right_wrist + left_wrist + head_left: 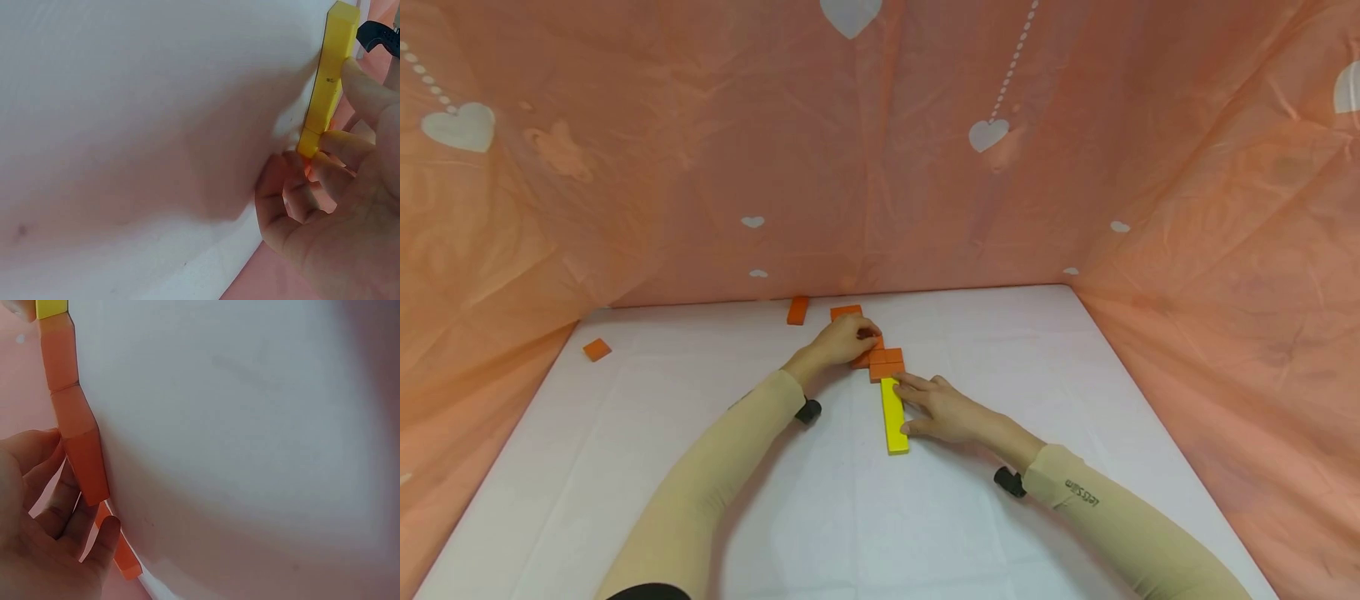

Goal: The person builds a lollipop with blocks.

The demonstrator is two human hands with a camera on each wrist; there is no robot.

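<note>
In the head view my left hand (842,340) bends its fingers over an orange block (878,342) in a row at the far middle. The left wrist view shows its thumb and fingers pinching the lower orange block (89,465). Two orange blocks (887,363) lie side by side nearer me, touching the end of a long yellow block (894,417). My right hand (951,412) rests its thumb and fingertips against the yellow block's right side and far end. In the right wrist view a seam crosses the yellow block (326,81) near one end.
Another orange block (846,312) lies just behind my left hand. One more orange block (797,311) is at the table's back edge, and a small orange block (597,349) sits far left. Pink cloth (880,167) with white hearts surrounds the white table (1000,358).
</note>
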